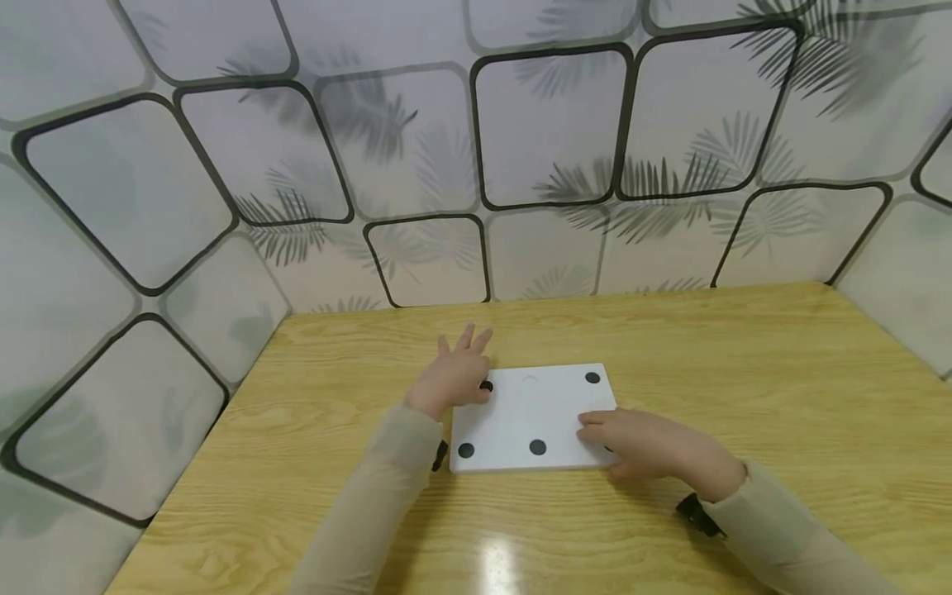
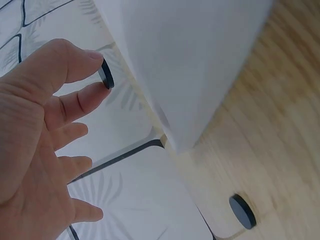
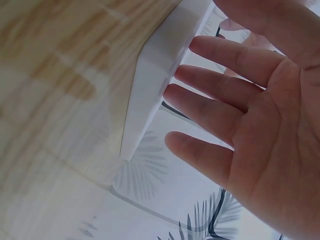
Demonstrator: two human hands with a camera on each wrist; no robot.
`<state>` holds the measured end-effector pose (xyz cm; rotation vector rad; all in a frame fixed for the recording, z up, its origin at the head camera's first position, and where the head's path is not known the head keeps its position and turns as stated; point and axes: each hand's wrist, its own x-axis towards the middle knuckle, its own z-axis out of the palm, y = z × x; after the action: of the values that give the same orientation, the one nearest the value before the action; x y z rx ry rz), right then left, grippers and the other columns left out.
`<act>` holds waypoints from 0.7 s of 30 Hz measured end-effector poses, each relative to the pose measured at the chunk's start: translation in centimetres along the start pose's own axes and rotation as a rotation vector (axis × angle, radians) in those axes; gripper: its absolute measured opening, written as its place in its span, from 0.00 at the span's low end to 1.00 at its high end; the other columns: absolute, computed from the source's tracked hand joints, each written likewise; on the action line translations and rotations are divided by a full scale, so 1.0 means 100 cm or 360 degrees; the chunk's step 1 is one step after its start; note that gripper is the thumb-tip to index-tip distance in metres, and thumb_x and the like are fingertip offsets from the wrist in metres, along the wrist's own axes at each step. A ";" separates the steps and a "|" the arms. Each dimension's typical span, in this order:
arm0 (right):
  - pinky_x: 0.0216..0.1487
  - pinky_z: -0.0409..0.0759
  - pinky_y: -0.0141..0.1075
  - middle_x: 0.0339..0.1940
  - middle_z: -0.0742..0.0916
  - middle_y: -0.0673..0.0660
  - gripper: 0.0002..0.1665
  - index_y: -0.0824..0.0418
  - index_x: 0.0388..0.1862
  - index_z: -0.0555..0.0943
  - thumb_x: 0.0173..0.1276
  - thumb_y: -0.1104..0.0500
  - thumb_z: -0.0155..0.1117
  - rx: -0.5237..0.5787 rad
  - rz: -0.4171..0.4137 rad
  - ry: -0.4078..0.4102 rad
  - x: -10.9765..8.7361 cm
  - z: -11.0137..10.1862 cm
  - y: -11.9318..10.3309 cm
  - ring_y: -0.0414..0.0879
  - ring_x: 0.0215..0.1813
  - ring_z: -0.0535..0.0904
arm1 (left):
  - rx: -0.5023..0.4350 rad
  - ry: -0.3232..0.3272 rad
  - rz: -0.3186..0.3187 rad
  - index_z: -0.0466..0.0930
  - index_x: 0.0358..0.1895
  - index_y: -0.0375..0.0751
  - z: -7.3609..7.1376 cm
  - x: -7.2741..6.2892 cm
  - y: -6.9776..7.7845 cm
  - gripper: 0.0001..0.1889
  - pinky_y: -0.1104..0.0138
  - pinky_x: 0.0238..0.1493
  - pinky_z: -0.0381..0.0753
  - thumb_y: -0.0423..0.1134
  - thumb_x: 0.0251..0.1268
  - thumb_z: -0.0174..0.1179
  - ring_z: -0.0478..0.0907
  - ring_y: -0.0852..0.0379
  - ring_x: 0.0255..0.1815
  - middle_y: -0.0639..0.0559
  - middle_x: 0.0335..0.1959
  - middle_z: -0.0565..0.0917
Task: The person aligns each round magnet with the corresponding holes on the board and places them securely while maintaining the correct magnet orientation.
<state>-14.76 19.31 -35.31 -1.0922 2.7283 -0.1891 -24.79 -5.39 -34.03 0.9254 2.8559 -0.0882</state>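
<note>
A white rectangular board (image 1: 521, 413) lies flat on the wooden table, with several black discs on its top near the edges. My left hand (image 1: 454, 378) is over the board's far left corner. Its thumb and index finger pinch a black disc (image 2: 106, 74) by the rim, while the other fingers are spread. My right hand (image 1: 650, 446) rests at the board's right side, fingers extended, fingertips on the board's edge (image 3: 150, 90). It partly covers the disc at the near right corner. A faint round mark (image 1: 530, 379) shows along the board's far edge.
Another black disc (image 2: 242, 211) lies on the wood beyond the board's corner in the left wrist view. The wooden table (image 1: 781, 372) meets a wall (image 1: 550, 124) patterned with leaves and rounded squares. Dark devices sit at both wrists.
</note>
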 end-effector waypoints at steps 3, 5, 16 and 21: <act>0.54 0.66 0.49 0.55 0.74 0.65 0.24 0.67 0.49 0.75 0.50 0.63 0.66 0.0011 0.0022 -0.0011 0.001 0.000 0.000 0.57 0.57 0.68 | -0.0007 0.0004 0.0017 0.71 0.17 0.46 -0.001 0.004 0.004 0.11 0.37 0.55 0.40 0.40 0.53 0.60 0.33 0.42 0.68 0.44 0.69 0.47; 0.54 0.66 0.49 0.56 0.74 0.64 0.24 0.67 0.49 0.75 0.51 0.63 0.66 0.0027 0.0040 -0.0023 0.001 0.000 -0.001 0.57 0.57 0.68 | 0.0000 0.0002 0.0024 0.71 0.17 0.46 -0.002 0.006 0.006 0.11 0.37 0.55 0.40 0.39 0.53 0.60 0.32 0.42 0.68 0.44 0.69 0.47; 0.53 0.66 0.48 0.57 0.73 0.64 0.26 0.66 0.51 0.74 0.50 0.65 0.65 0.0103 0.0058 -0.0037 -0.002 -0.001 0.002 0.57 0.57 0.68 | 0.0053 -0.0012 0.0080 0.70 0.17 0.46 -0.006 0.023 0.021 0.11 0.37 0.55 0.41 0.40 0.53 0.59 0.33 0.42 0.68 0.45 0.69 0.46; 0.54 0.65 0.48 0.58 0.72 0.63 0.27 0.66 0.52 0.74 0.50 0.65 0.65 0.0102 0.0068 -0.0053 -0.002 -0.001 0.003 0.56 0.57 0.68 | 0.0062 -0.0051 0.0086 0.70 0.17 0.46 -0.009 0.031 0.029 0.12 0.38 0.56 0.41 0.41 0.54 0.59 0.34 0.42 0.68 0.45 0.69 0.45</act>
<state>-14.80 19.67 -35.20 -1.0103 2.6937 -0.2482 -25.64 -1.16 -33.68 0.9987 2.8071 -0.1522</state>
